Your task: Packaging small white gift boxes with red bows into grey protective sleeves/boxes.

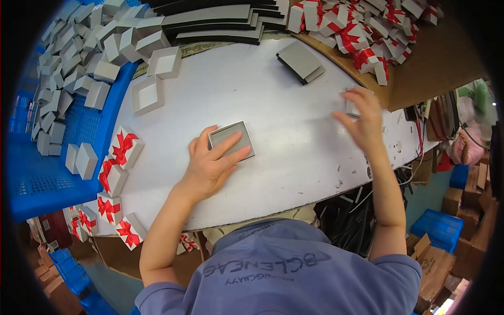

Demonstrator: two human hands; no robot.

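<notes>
Left hand [206,170]: fingers spread over gray insert [243,142], unclenched; grip on box walls cannot be told. Right hand [361,121]: fingers parted, grasp not evident, beside small white box [353,109]; contact unclear. White bench [283,168]: supports all. Gray pad stack [302,60]: far side. White-rimmed box base [249,138]: near bench middle, insert inside. Recommended: keep base flat; press insert evenly; check rim.

Fisheye view from the head, near, above and behind the bare left hand [210,164] and bare right hand [363,119], facing steeply down.
</notes>
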